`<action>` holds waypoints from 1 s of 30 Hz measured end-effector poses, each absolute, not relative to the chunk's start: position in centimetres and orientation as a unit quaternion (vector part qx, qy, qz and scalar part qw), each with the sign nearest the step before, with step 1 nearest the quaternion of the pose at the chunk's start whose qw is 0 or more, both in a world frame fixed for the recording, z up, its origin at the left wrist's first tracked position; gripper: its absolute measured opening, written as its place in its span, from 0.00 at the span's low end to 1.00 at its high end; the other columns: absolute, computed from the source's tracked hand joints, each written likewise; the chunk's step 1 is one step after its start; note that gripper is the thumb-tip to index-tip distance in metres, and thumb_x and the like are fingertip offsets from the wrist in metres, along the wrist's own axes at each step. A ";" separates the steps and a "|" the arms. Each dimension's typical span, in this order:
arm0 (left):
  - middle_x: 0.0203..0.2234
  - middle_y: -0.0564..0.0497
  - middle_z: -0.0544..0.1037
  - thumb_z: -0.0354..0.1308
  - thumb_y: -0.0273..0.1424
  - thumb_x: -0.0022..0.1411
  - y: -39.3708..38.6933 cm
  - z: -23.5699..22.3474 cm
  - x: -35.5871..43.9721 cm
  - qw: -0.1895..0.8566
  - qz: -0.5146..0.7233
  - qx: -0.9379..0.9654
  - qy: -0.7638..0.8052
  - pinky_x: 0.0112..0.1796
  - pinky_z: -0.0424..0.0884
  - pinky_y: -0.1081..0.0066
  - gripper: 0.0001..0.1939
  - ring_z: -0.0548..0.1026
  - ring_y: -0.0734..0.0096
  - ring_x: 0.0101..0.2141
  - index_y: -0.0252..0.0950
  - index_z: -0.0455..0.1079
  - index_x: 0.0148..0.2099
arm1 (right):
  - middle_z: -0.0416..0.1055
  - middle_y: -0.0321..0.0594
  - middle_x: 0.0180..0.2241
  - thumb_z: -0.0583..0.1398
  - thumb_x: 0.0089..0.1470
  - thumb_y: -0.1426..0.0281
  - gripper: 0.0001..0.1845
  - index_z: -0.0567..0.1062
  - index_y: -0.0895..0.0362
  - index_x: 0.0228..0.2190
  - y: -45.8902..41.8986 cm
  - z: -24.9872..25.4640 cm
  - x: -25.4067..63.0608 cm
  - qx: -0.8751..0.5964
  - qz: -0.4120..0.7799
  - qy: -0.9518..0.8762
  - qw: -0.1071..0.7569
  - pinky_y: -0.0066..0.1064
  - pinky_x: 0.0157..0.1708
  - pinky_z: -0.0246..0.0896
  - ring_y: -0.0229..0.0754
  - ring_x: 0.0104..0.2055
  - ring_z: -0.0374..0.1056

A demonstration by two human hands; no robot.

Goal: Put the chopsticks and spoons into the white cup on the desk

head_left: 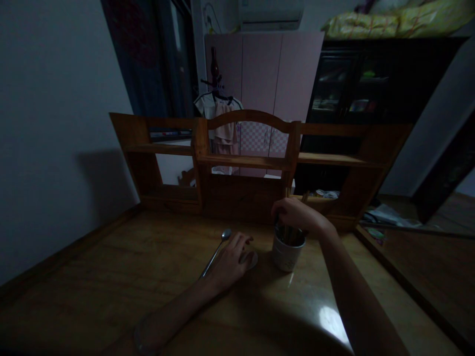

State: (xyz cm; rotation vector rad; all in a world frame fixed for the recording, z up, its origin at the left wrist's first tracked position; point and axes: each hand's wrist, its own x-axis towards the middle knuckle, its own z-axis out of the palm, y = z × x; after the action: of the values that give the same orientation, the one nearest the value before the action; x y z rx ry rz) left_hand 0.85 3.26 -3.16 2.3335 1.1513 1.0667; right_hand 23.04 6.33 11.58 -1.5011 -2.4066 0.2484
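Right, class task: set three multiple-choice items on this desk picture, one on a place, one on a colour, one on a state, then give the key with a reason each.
1. Where does the spoon lie?
A. on the desk beside the left hand
B. inside the cup
C. on the shelf

2. What colour is the cup?
A. red
B. white
C. black

3. How is the right hand placed?
A. flat on the desk
B. raised clear of everything
C. closed over the sticks in the cup

Key: 1 A, the spoon rests on the wooden desk by the fingers; 2 B, the cup's wall is pale white; 3 C, the fingers curl round the stick tops.
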 end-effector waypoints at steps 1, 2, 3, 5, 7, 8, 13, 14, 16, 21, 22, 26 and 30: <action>0.44 0.48 0.70 0.51 0.37 0.66 3.2 -3.1 0.8 0.163 0.371 0.820 0.404 0.44 0.68 0.65 0.13 0.71 0.65 0.41 0.41 0.64 0.51 | 0.78 0.41 0.30 0.53 0.41 0.84 0.21 0.79 0.59 0.34 6.4 11.6 23.1 -0.523 0.085 -0.835 0.145 0.21 0.27 0.60 0.38 0.32 0.72; 0.45 0.48 0.70 0.51 0.38 0.66 3.2 -3.1 0.8 0.160 0.367 0.822 0.405 0.44 0.68 0.65 0.14 0.71 0.64 0.42 0.41 0.64 0.52 | 0.78 0.41 0.30 0.53 0.41 0.83 0.21 0.79 0.59 0.35 6.4 11.5 23.2 -0.524 0.083 -0.835 0.144 0.21 0.27 0.60 0.38 0.32 0.72; 0.45 0.47 0.70 0.51 0.40 0.66 3.1 -3.1 0.8 0.157 0.362 0.824 0.407 0.45 0.68 0.64 0.16 0.71 0.63 0.43 0.41 0.63 0.53 | 0.78 0.40 0.30 0.54 0.41 0.83 0.21 0.79 0.59 0.35 6.5 11.5 23.3 -0.525 0.082 -0.835 0.143 0.21 0.27 0.59 0.38 0.32 0.72; 0.46 0.47 0.69 0.50 0.43 0.65 3.1 -3.1 0.7 0.149 0.349 0.827 0.414 0.45 0.68 0.63 0.19 0.71 0.62 0.44 0.41 0.62 0.54 | 0.77 0.40 0.31 0.54 0.41 0.83 0.22 0.79 0.58 0.37 6.6 11.4 23.4 -0.524 0.079 -0.836 0.144 0.21 0.26 0.59 0.38 0.32 0.72; 0.46 0.46 0.69 0.51 0.44 0.64 3.2 -3.3 0.6 0.141 0.331 0.833 0.420 0.44 0.68 0.63 0.21 0.71 0.61 0.43 0.40 0.61 0.55 | 0.77 0.40 0.31 0.54 0.41 0.83 0.22 0.79 0.58 0.37 6.5 11.5 23.5 -0.527 0.074 -0.834 0.145 0.21 0.26 0.59 0.38 0.32 0.72; 0.46 0.46 0.70 0.51 0.44 0.64 3.3 -3.5 0.6 0.134 0.321 0.838 0.421 0.43 0.68 0.63 0.22 0.71 0.61 0.43 0.40 0.61 0.55 | 0.77 0.40 0.31 0.55 0.40 0.83 0.22 0.79 0.58 0.37 6.4 11.6 23.6 -0.528 0.070 -0.834 0.146 0.21 0.27 0.59 0.39 0.32 0.72; 0.43 0.45 0.73 0.56 0.39 0.60 3.9 -4.6 0.2 0.095 0.285 0.850 0.432 0.43 0.67 0.61 0.21 0.72 0.57 0.43 0.39 0.62 0.54 | 0.77 0.39 0.30 0.55 0.43 0.81 0.21 0.78 0.57 0.38 4.9 12.9 23.5 -0.534 0.075 -0.823 0.178 0.22 0.26 0.60 0.38 0.30 0.72; 0.42 0.45 0.73 0.57 0.38 0.59 4.0 -4.9 0.1 0.096 0.281 0.850 0.435 0.43 0.67 0.61 0.21 0.72 0.57 0.43 0.39 0.62 0.54 | 0.77 0.38 0.29 0.54 0.44 0.81 0.21 0.78 0.57 0.39 4.6 13.1 23.5 -0.537 0.089 -0.819 0.183 0.22 0.24 0.59 0.37 0.28 0.71; 0.39 0.46 0.74 0.58 0.36 0.59 4.1 -5.3 0.0 0.103 0.278 0.848 0.439 0.41 0.68 0.61 0.21 0.73 0.57 0.41 0.39 0.62 0.54 | 0.76 0.36 0.26 0.53 0.46 0.80 0.21 0.77 0.56 0.41 4.0 13.7 23.7 -0.542 0.109 -0.811 0.189 0.21 0.21 0.57 0.36 0.25 0.70; 0.36 0.48 0.75 0.54 0.35 0.62 4.6 -6.0 -0.2 0.103 0.291 0.845 0.437 0.40 0.68 0.62 0.17 0.74 0.60 0.38 0.40 0.64 0.53 | 0.77 0.37 0.31 0.54 0.46 0.80 0.18 0.78 0.56 0.37 3.1 14.9 24.4 -0.524 0.057 -0.814 0.244 0.21 0.27 0.60 0.37 0.32 0.72; 0.36 0.48 0.76 0.54 0.35 0.62 4.7 -6.0 -0.2 0.103 0.295 0.844 0.436 0.40 0.68 0.63 0.17 0.74 0.61 0.37 0.41 0.64 0.53 | 0.77 0.37 0.32 0.54 0.47 0.79 0.18 0.78 0.56 0.37 2.9 15.1 24.4 -0.522 0.046 -0.813 0.256 0.21 0.28 0.60 0.37 0.32 0.72; 0.33 0.50 0.76 0.55 0.34 0.62 5.0 -6.1 -0.2 0.104 0.298 0.849 0.425 0.38 0.67 0.65 0.07 0.73 0.63 0.36 0.40 0.69 0.42 | 0.76 0.36 0.29 0.54 0.52 0.76 0.14 0.78 0.55 0.36 2.0 15.6 24.3 -0.519 0.001 -0.804 0.290 0.23 0.26 0.59 0.37 0.29 0.71; 0.32 0.49 0.75 0.54 0.33 0.63 4.9 -5.6 0.0 0.099 0.298 0.853 0.416 0.38 0.67 0.66 0.07 0.72 0.64 0.37 0.38 0.69 0.33 | 0.76 0.36 0.30 0.55 0.53 0.75 0.13 0.78 0.55 0.36 1.4 15.9 23.7 -0.498 -0.012 -0.808 0.315 0.24 0.29 0.60 0.38 0.31 0.71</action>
State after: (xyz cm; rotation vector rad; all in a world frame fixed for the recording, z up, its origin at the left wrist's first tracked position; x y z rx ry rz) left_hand -0.01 4.87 -5.63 2.5240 1.2320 0.8828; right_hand 23.74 1.41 15.87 -1.3119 -2.1285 -0.0304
